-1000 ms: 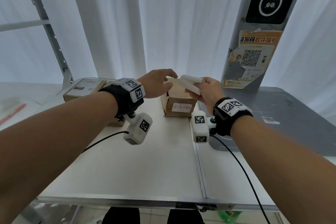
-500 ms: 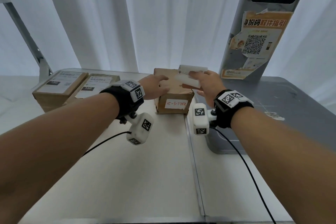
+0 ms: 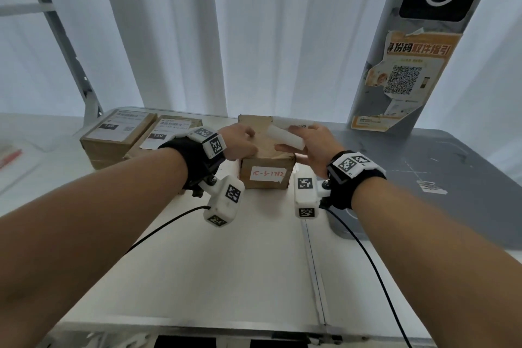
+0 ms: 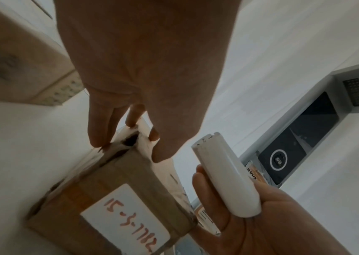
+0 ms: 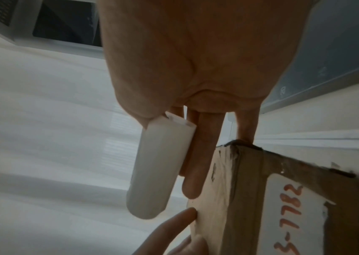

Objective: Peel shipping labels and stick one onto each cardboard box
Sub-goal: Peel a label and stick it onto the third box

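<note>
A small cardboard box (image 3: pixel 265 159) stands mid-table, a white sticker (image 3: pixel 267 174) with red handwriting on its front. My left hand (image 3: pixel 241 143) rests on the box's top left, its fingertips (image 4: pixel 100 138) touching the taped corner of the box (image 4: pixel 117 186). My right hand (image 3: pixel 306 144) hovers over the box's right side and pinches a curled white label roll (image 3: pixel 285 137) between thumb and fingers. In the right wrist view the label roll (image 5: pixel 156 170) hangs beside the box (image 5: pixel 246 189), and my little finger touches the box's corner. The roll (image 4: pixel 226 174) shows no print.
Two labelled cardboard boxes (image 3: pixel 118 133) (image 3: pixel 169 135) sit at the back left. A grey post with a QR poster (image 3: pixel 406 79) rises from a grey platform (image 3: pixel 423 164) at the right. A metal frame (image 3: pixel 70 59) leans at far left. White curtains hang behind.
My left hand has come down onto the box's top. My right hand has lowered the label roll closer to the box. The head view has shifted towards the labelled boxes.
</note>
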